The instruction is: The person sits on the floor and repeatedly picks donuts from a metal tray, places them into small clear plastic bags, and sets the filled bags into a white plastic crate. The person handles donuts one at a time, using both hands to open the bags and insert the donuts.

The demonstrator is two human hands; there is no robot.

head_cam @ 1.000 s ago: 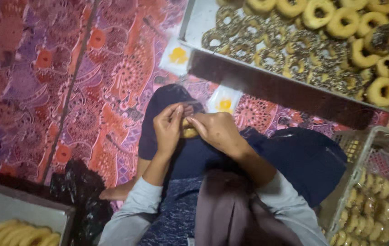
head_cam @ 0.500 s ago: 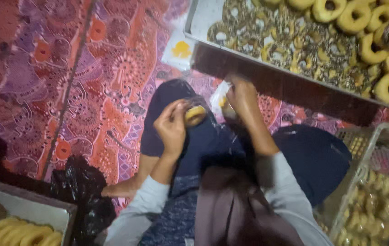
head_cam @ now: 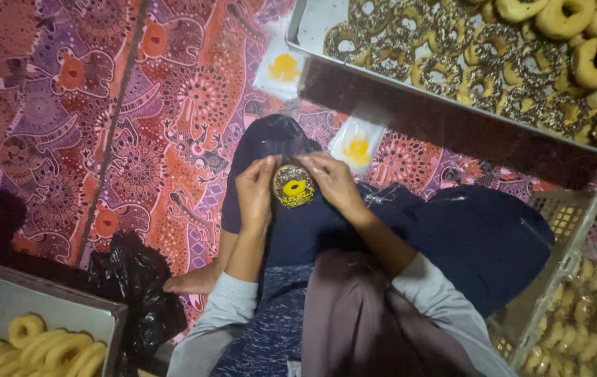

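Patterned mat point(head_cam: 103, 139); both hands' fingers point(head_cam: 265, 171) pinch bagged donut point(head_cam: 293, 186).

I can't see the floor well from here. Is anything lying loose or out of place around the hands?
Two small clear bags with a yellow print lie loose on the patterned mat: one beside the tray of sprinkled donuts, one just beyond the right hand. Both hands, left too, hold a bagged donut over the knee. Nothing looks spilled.
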